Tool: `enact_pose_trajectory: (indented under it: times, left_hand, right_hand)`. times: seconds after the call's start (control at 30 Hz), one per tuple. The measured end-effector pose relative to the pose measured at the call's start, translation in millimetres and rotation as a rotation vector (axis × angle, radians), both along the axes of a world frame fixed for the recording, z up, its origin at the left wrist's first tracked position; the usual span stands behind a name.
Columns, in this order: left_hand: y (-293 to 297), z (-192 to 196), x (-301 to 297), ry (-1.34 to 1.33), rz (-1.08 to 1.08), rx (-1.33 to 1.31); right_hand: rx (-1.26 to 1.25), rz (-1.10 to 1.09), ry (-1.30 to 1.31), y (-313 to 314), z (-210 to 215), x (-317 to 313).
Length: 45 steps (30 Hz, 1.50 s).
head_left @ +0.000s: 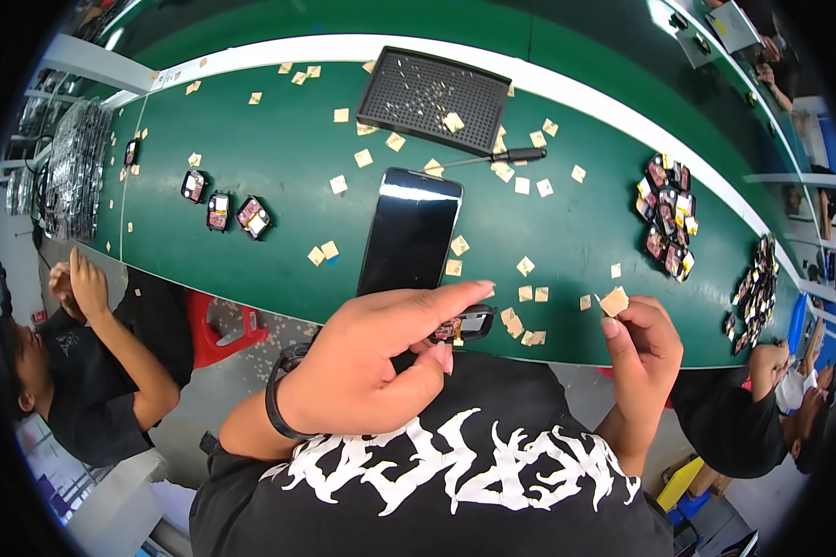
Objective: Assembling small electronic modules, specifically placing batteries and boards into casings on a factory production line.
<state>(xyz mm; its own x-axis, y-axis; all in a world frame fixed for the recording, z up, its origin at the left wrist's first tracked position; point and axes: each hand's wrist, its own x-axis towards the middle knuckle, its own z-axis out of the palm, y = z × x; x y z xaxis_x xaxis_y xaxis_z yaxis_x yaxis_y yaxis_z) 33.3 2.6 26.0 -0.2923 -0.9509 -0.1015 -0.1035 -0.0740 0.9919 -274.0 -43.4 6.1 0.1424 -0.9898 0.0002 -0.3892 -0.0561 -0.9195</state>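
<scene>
Left grip (367,353) holds a black casing (476,323) closed-fingered, seemingly for steadiness; at its three o'clock, my right grip (645,348) pinches a tan square (614,302) edgewise.

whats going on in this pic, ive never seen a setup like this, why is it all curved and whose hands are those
There is no machine: these are a person's own bare hands. The single picture comes from a wide fisheye camera worn on that person's head and looking down, so straight edges bend toward the rim.

The left hand holds a small black-rimmed electronic unit. The right hand pinches a small tan square piece.

On the long green table lie a black rectangular phone-like slab, a black rectangular tray, a black-handled screwdriver and scattered pale tan squares. Similar small units lie at the left and in clusters at the right. Other people are nearby on both sides.
</scene>
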Motion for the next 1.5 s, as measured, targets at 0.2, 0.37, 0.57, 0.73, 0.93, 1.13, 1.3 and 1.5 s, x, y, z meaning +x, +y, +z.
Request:
enact_pose_trajectory:
  times: [0.2, 0.37, 0.57, 0.73, 0.93, 1.13, 1.3, 1.5]
  left_hand:
    - [-6.8, -7.9, 12.8, -0.173, 0.200, -0.088]
    - [-17.5, -31.8, 53.2, -0.568, 0.563, -0.163]
    - [-18.1, -53.7, 113.3, -0.676, 0.662, -0.218]
    - [-38.9, -58.9, 117.8, -0.876, 0.605, -0.291]
    - [-40.2, -53.9, 108.4, -1.164, 0.744, -0.429]
    - [-30.7, -39.2, 75.8, -0.891, 0.656, -0.375]
    - [-15.7, -33.9, 58.5, -0.791, 0.651, -0.340]
    - [-18.4, -25.1, 31.2, -0.518, 0.594, -0.252]
  right_hand:
    - [0.098, -0.117, -0.057, -2.1, -8.8, -10.9]
    - [0.172, -0.214, -0.042, -11.7, -6.9, -18.3]
    - [0.156, -0.185, -0.203, -28.4, -7.3, -19.4]
    - [-0.067, -0.187, 0.258, -46.1, 7.9, -41.4]
    - [-0.325, -0.209, 0.630, -88.0, 8.1, -54.3]
    - [-0.371, 0.041, 0.666, -172.4, 7.6, -72.9]
    - [-0.135, 0.471, 0.765, -213.2, 23.8, -64.9]
    - [-0.151, 0.575, 0.787, -225.9, 14.6, -74.9]
